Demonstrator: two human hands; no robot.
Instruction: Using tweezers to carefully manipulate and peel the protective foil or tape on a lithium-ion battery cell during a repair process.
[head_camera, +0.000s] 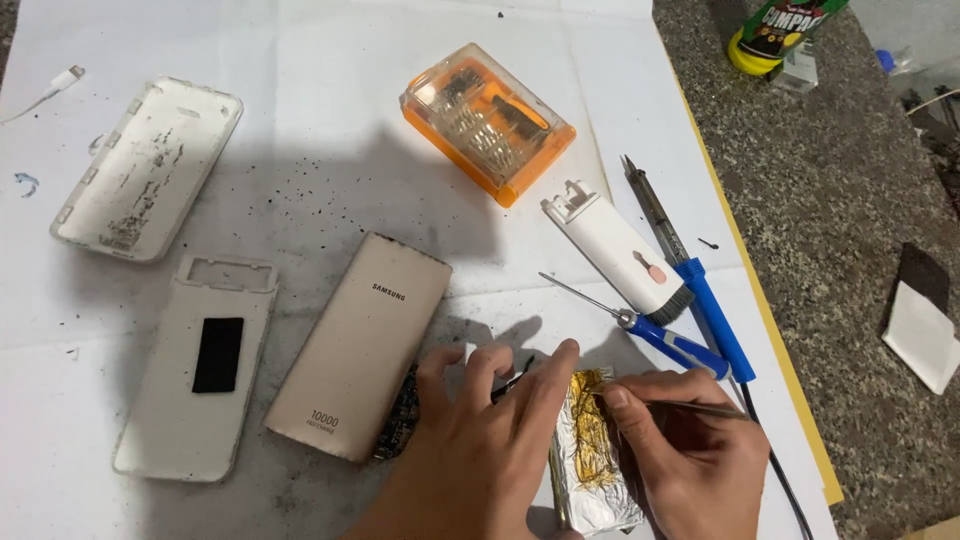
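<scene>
Left hand (480, 440) pressing flat, fingers spread, beside foil-wrapped battery cell (595, 455), right hand (690, 450) pinching thin metal tool (690, 407) onto its gold patch, beige power bank shell (360, 345) just left.

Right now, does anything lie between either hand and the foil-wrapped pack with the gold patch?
Nothing visible does. The left hand rests against the left edge of the foil-wrapped pack, and the right hand holds a thin metal tool whose tip reaches the gold patch. The blue screwdriver lies apart, beyond the pack.
</scene>
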